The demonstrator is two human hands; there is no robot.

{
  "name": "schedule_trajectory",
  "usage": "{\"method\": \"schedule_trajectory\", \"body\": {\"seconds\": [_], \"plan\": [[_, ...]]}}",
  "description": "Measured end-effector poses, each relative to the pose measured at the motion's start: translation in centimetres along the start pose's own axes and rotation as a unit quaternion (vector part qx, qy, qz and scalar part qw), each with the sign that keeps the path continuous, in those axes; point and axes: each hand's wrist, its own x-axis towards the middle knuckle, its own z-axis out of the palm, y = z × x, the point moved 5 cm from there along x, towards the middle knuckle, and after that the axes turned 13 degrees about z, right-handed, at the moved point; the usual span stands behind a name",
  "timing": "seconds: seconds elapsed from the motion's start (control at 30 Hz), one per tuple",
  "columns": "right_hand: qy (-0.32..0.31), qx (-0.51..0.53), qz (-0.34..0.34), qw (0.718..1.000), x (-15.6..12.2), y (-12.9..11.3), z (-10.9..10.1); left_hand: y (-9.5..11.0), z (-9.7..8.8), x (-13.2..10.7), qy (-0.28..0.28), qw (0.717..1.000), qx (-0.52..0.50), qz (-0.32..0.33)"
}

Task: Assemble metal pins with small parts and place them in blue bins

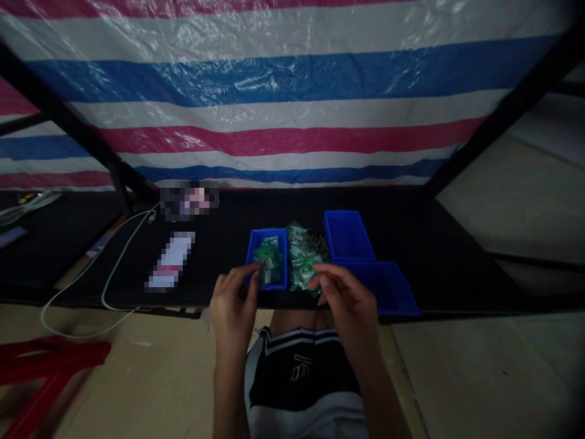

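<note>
My left hand [235, 302] sits at the near edge of a small blue tray [252, 244] and pinches a small green part [265, 268] over it. The tray holds several green parts [269, 251]. My right hand [342, 302] is closed in a pinch at the near end of a loose heap of green-and-white parts [301, 259] lying on the black table beside the tray. What its fingertips grip is too small to make out.
Two more blue trays stand to the right, one further back [348, 235] and one near the table edge [390, 286]. A white cable [116, 259] loops off the left of the black table [457, 256]. A red stool [41, 366] stands low left. A striped tarp hangs behind.
</note>
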Motion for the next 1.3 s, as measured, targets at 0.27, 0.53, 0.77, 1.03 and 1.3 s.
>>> {"method": "schedule_trajectory", "body": {"seconds": [0.27, 0.53, 0.77, 1.03, 1.3], "plan": [[0.015, 0.003, 0.011, 1.0, -0.2, -0.6, -0.3, -0.1, 0.7, -0.2, 0.005, 1.0, -0.008, 0.023], [0.017, 0.013, 0.001, 1.0, 0.0, -0.5, -0.4, 0.9, 0.1, 0.2, 0.031, 0.999, 0.028, 0.026], [0.035, -0.046, -0.008, 0.998, -0.2, -1.4, -1.1, 0.8, 1.3, 0.0, -0.012, 0.998, 0.047, 0.028], [0.02, -0.297, -0.125, 0.947, 7.3, -5.7, -1.3, 0.4, 1.5, 0.3, -0.027, 0.999, -0.008, 0.014], [-0.118, -0.574, -0.055, 0.809, 18.0, -4.2, 5.0, 0.7, 1.3, 0.4, -0.035, 0.999, -0.031, 0.023]]}}
